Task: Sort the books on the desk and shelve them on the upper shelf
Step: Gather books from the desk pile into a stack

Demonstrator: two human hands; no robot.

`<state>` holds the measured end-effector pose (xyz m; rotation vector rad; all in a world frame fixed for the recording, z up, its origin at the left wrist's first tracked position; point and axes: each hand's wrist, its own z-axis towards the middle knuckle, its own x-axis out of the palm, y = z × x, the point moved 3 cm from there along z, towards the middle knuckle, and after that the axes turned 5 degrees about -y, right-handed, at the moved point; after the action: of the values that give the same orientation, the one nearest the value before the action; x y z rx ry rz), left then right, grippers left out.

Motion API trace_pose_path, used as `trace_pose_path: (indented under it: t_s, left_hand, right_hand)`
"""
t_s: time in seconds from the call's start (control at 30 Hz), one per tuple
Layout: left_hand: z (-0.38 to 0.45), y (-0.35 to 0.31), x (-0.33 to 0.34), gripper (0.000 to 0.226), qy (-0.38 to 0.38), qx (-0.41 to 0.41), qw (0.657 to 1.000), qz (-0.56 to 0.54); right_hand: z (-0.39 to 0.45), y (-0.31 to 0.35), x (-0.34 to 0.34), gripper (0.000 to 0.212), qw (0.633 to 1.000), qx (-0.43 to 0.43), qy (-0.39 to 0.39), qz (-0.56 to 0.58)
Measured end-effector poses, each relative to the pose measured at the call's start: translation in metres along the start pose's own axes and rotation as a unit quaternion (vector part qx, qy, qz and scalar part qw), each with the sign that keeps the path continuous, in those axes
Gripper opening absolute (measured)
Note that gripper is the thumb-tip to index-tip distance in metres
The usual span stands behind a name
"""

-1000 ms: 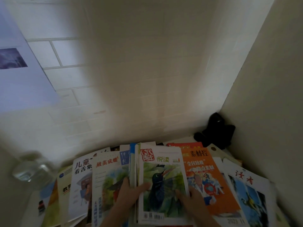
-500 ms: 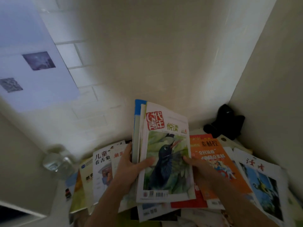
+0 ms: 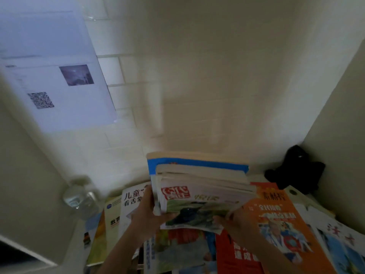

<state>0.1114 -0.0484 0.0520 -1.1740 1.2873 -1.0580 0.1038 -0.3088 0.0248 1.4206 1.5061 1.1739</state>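
Fingers of the left hand (image 3: 147, 215) curl round the left edge of a stack of magazines (image 3: 199, 192), thumb on the front cover, while the fingers of the right hand (image 3: 235, 220) clamp its lower right corner. The stack is held off the surface, tilted back so its page edges face the camera; the front cover shows a dark bird, and a blue-edged book sits at the back. Beneath lies the surface (image 3: 300, 196), covered with loose magazines: an orange magazine (image 3: 276, 218) on the right, a red one (image 3: 235, 254) by the right forearm, a white-covered magazine (image 3: 132, 200) on the left. A clear glass jar (image 3: 81, 198) stands blurred at the left edge. A black object (image 3: 296, 171) sits in the far right corner where a plain side panel meets the white-tiled back wall (image 3: 197, 76). A white paper sheet (image 3: 55, 76) with a small photo and a square code hangs on the upper left wall.
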Motion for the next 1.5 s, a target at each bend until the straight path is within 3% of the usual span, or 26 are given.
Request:
trace_pose_path:
  t_s: [0.07,0.17,0.37,0.47,0.57,0.73,0.97,1.13,1.33,1.5]
  left_hand:
    - [-0.005,0.012,0.009,0.077,-0.001,0.001,1.0,0.015]
    - [-0.008,0.017,0.025,0.087,-0.029,-0.015,0.999,-0.007]
    - [-0.007,0.019,0.035,0.083,-0.06,0.006,0.998,0.006]
    - [-0.007,0.027,0.03,0.075,-0.109,0.02,0.994,0.001]
    - [-0.015,0.017,0.022,0.081,-0.124,0.033,0.992,0.0]
    - [-0.041,-0.037,-0.014,0.075,-0.184,0.069,0.981,-0.001]
    - [-0.136,-0.136,-0.091,0.082,-0.333,0.136,0.933,-0.028]
    - [-0.224,-0.204,-0.142,0.086,-0.43,0.205,0.879,-0.024]
    - [-0.292,-0.303,-0.2,0.081,-0.487,0.283,0.827,0.006]
    - [-0.292,-0.386,-0.247,0.07,-0.49,0.348,0.799,0.031]
  right_hand:
    - [0.007,-0.02,-0.003,0.055,1.0,-0.012,0.022,-0.009]
    - [0.012,-0.031,-0.002,0.068,0.997,-0.061,0.043,0.002]
    - [0.023,-0.024,-0.001,0.095,0.995,-0.064,0.061,0.047]
    - [0.027,-0.022,0.003,0.075,0.994,-0.093,0.011,0.049]
    - [0.029,-0.02,0.007,0.063,0.992,-0.122,-0.029,0.001]
    - [0.002,0.042,0.036,0.064,0.98,-0.189,-0.012,-0.065]
    - [-0.057,0.14,0.126,0.053,0.94,-0.32,0.086,-0.087]
    - [-0.111,0.204,0.205,0.062,0.907,-0.366,0.205,-0.042]
    - [-0.169,0.301,0.283,0.051,0.846,-0.461,0.266,-0.004]
    - [-0.186,0.4,0.333,0.038,0.805,-0.528,0.27,0.01]
